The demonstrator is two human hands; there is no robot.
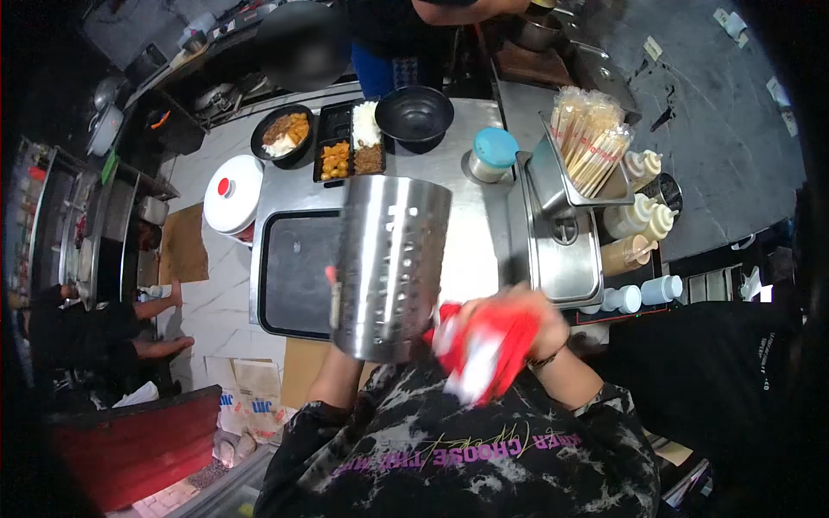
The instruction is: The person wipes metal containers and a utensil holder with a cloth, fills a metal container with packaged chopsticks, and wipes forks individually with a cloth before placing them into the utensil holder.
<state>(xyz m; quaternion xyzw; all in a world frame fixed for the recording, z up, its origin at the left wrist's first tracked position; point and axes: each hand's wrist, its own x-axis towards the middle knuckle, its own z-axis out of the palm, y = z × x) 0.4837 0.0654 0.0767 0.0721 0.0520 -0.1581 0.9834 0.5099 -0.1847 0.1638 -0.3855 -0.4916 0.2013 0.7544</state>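
A perforated stainless-steel utensil holder (393, 268) is held up in front of my chest, slightly tilted. My left hand (332, 276) is mostly hidden behind it, with a bit of finger showing at its left side. Just to the right, my right hand (546, 321) grips a bunched red and white cloth (492, 350), both blurred by motion. The cloth hangs close to the holder's lower right side; I cannot tell whether they touch. Beneath the holder, a black tray (298, 272) lies on the steel table (471, 250).
At the table's far side are a black bowl (414, 116), a filled compartment box (324, 129) and a bowl of food (278, 147). A blue-lidded jar (494, 155), wrapped chopsticks (596, 142) and squeeze bottles (635, 216) stand right. A white-lidded container (235, 194) is left. Other people are nearby.
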